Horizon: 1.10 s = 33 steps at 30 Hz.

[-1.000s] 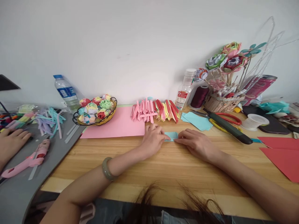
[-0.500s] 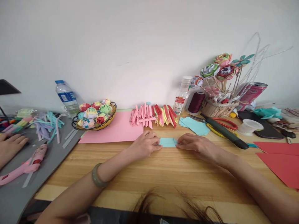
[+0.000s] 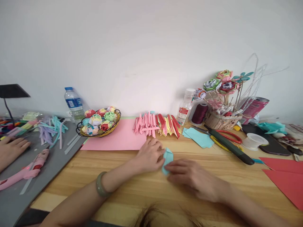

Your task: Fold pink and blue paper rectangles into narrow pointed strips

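Tabletop, folded paper (blue).

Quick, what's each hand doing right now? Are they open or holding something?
Left hand: partly curled, fingers at the light-blue paper; can't tell how firmly it grips.
Right hand: blurry, fingertips at the paper's near end; grip can't be told.
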Each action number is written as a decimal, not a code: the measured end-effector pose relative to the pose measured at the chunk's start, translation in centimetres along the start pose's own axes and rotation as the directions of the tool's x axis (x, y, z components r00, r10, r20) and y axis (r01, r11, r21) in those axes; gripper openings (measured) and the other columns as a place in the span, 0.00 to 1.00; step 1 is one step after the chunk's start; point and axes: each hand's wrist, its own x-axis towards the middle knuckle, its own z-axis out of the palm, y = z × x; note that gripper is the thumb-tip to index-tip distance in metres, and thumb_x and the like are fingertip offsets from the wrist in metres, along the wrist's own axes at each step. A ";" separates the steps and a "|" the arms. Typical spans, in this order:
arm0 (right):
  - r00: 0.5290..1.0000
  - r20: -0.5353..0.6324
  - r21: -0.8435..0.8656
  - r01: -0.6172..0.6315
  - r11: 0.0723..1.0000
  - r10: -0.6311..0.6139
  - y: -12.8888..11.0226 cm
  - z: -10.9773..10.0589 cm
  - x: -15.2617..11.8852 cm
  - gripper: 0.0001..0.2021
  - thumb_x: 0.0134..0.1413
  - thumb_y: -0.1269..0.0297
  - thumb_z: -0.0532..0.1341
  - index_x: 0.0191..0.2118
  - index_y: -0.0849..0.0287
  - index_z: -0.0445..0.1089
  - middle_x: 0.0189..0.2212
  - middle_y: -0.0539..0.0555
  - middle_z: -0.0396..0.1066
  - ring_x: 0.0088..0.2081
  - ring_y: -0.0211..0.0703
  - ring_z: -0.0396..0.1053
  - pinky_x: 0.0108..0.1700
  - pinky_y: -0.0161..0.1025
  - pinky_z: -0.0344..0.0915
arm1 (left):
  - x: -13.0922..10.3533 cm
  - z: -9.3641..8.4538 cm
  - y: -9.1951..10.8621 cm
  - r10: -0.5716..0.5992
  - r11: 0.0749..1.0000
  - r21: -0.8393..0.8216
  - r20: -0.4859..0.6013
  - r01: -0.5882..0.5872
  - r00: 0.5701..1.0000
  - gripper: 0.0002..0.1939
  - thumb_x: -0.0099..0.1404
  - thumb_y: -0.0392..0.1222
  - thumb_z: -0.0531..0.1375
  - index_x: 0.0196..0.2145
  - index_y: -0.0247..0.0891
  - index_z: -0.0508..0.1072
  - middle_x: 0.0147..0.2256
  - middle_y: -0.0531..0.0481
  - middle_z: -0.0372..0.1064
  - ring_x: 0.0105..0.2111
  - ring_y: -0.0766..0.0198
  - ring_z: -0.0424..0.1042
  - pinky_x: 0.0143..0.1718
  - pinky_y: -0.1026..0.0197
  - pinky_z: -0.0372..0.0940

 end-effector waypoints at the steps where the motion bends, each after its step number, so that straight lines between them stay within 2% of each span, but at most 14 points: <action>1: 1.000 0.003 0.069 0.025 0.997 -0.025 -0.2 0.3 0.2 0.16 0.54 0.75 0.51 0.45 0.58 0.69 0.47 0.58 0.69 0.53 0.47 0.61 0.53 0.45 0.58 | 0.1 0.1 0.3 -0.008 0.999 -0.051 0.014 0.008 1.000 0.15 0.60 0.47 0.58 0.45 0.41 0.72 0.39 0.47 0.65 0.42 0.57 0.57 0.43 0.55 0.54; 2: 0.999 -0.039 0.140 0.042 0.989 -0.037 -0.1 0.5 0.3 0.17 0.54 0.76 0.49 0.45 0.58 0.69 0.46 0.56 0.70 0.51 0.42 0.63 0.52 0.41 0.60 | 0.2 0.2 0.5 -0.010 0.995 -0.096 0.024 0.012 1.000 0.15 0.60 0.48 0.59 0.45 0.44 0.71 0.39 0.48 0.65 0.43 0.58 0.57 0.44 0.55 0.54; 3: 0.994 -0.111 0.190 0.014 0.982 0.008 0.1 0.7 0.3 0.19 0.55 0.78 0.47 0.46 0.58 0.68 0.45 0.56 0.71 0.49 0.39 0.65 0.51 0.39 0.61 | 0.2 0.3 0.7 -0.015 0.991 -0.132 0.030 0.019 0.999 0.14 0.61 0.48 0.59 0.44 0.46 0.72 0.39 0.49 0.65 0.43 0.58 0.57 0.44 0.56 0.54; 4: 0.974 -0.201 0.196 -0.064 0.979 0.104 0.5 0.8 0.3 0.20 0.55 0.79 0.45 0.46 0.58 0.68 0.45 0.56 0.70 0.48 0.39 0.66 0.50 0.39 0.62 | 0.3 0.5 0.7 -0.023 0.986 -0.164 0.035 0.028 0.999 0.12 0.61 0.48 0.59 0.42 0.47 0.73 0.39 0.50 0.65 0.43 0.59 0.57 0.44 0.56 0.54; 6: 0.942 -0.269 0.131 -0.172 0.976 0.202 1.7 1.1 0.0 0.19 0.56 0.76 0.47 0.51 0.58 0.64 0.47 0.59 0.68 0.49 0.42 0.64 0.49 0.42 0.63 | 0.4 0.8 0.8 -0.054 0.976 -0.208 0.041 0.061 0.998 0.10 0.59 0.47 0.60 0.39 0.47 0.75 0.37 0.52 0.67 0.42 0.60 0.58 0.44 0.56 0.54; 8: 0.943 -0.257 0.047 -0.206 0.977 0.212 2.9 1.3 -0.4 0.18 0.57 0.73 0.49 0.52 0.57 0.63 0.47 0.59 0.68 0.48 0.43 0.65 0.48 0.43 0.64 | 0.5 0.9 0.7 -0.088 0.966 -0.242 0.040 0.095 0.995 0.11 0.57 0.47 0.62 0.38 0.45 0.75 0.35 0.53 0.70 0.41 0.61 0.59 0.44 0.57 0.55; 11: 0.949 -0.261 -0.084 -0.202 0.976 0.174 4.0 1.4 -0.8 0.14 0.59 0.69 0.50 0.49 0.57 0.67 0.43 0.57 0.70 0.45 0.44 0.66 0.46 0.44 0.65 | 0.4 0.8 0.6 -0.106 0.952 -0.285 0.029 0.110 0.994 0.07 0.59 0.43 0.62 0.37 0.43 0.76 0.31 0.53 0.72 0.37 0.62 0.62 0.41 0.59 0.57; 15: 0.936 -0.320 -0.254 -0.230 0.939 0.143 4.1 1.4 -1.1 0.13 0.60 0.69 0.50 0.44 0.57 0.70 0.40 0.58 0.71 0.42 0.46 0.67 0.43 0.46 0.66 | -0.2 0.2 0.8 -0.128 0.920 -0.373 0.007 0.122 0.992 0.08 0.63 0.34 0.55 0.35 0.40 0.75 0.32 0.53 0.73 0.36 0.65 0.65 0.39 0.61 0.59; 18: 0.936 -0.322 -0.298 -0.244 0.923 0.144 3.7 1.3 -1.1 0.13 0.59 0.70 0.49 0.40 0.58 0.70 0.37 0.58 0.70 0.39 0.45 0.67 0.40 0.44 0.66 | -0.5 0.1 0.8 -0.208 0.900 -0.392 0.000 0.191 0.978 0.04 0.59 0.35 0.60 0.34 0.38 0.72 0.33 0.53 0.71 0.37 0.64 0.66 0.40 0.61 0.60; 21: 0.940 -0.300 -0.276 -0.251 0.928 0.165 3.3 1.3 -1.1 0.13 0.60 0.70 0.49 0.39 0.58 0.70 0.33 0.57 0.69 0.35 0.42 0.66 0.35 0.39 0.65 | -0.6 0.6 0.6 -0.193 0.910 -0.375 -0.011 0.175 0.981 0.03 0.58 0.32 0.59 0.31 0.38 0.71 0.32 0.53 0.70 0.37 0.65 0.65 0.39 0.63 0.60; 24: 0.935 -0.296 -0.220 -0.265 0.939 0.195 3.4 1.4 -1.2 0.12 0.60 0.69 0.49 0.42 0.58 0.68 0.32 0.56 0.69 0.35 0.43 0.66 0.35 0.39 0.65 | -0.5 0.9 0.3 -0.159 0.933 -0.330 -0.024 0.143 0.987 0.03 0.59 0.33 0.59 0.30 0.38 0.72 0.31 0.54 0.70 0.37 0.65 0.65 0.39 0.62 0.59; 27: 0.922 -0.305 -0.130 -0.289 0.948 0.239 3.7 1.4 -1.2 0.10 0.60 0.69 0.49 0.37 0.59 0.68 0.32 0.56 0.68 0.35 0.43 0.66 0.36 0.39 0.65 | -0.5 0.5 0.4 -0.115 0.953 -0.287 -0.035 0.101 0.993 0.01 0.58 0.38 0.60 0.29 0.39 0.72 0.31 0.53 0.71 0.37 0.63 0.64 0.40 0.60 0.57; 31: 0.915 -0.299 -0.014 -0.289 0.957 0.271 4.1 1.3 -1.3 0.10 0.59 0.68 0.50 0.33 0.58 0.69 0.34 0.56 0.68 0.35 0.42 0.66 0.37 0.38 0.65 | -0.6 0.1 0.4 -0.034 0.976 -0.217 -0.049 0.023 0.998 0.11 0.53 0.48 0.65 0.32 0.40 0.73 0.34 0.53 0.71 0.38 0.62 0.63 0.41 0.58 0.54; 33: 0.914 -0.297 0.023 -0.284 0.959 0.278 4.3 1.3 -1.4 0.11 0.60 0.67 0.50 0.33 0.58 0.70 0.34 0.56 0.68 0.36 0.42 0.67 0.37 0.38 0.65 | -0.7 0.1 0.5 0.008 0.983 -0.182 -0.061 -0.019 0.998 0.11 0.55 0.50 0.63 0.31 0.41 0.73 0.33 0.53 0.71 0.38 0.63 0.63 0.40 0.57 0.53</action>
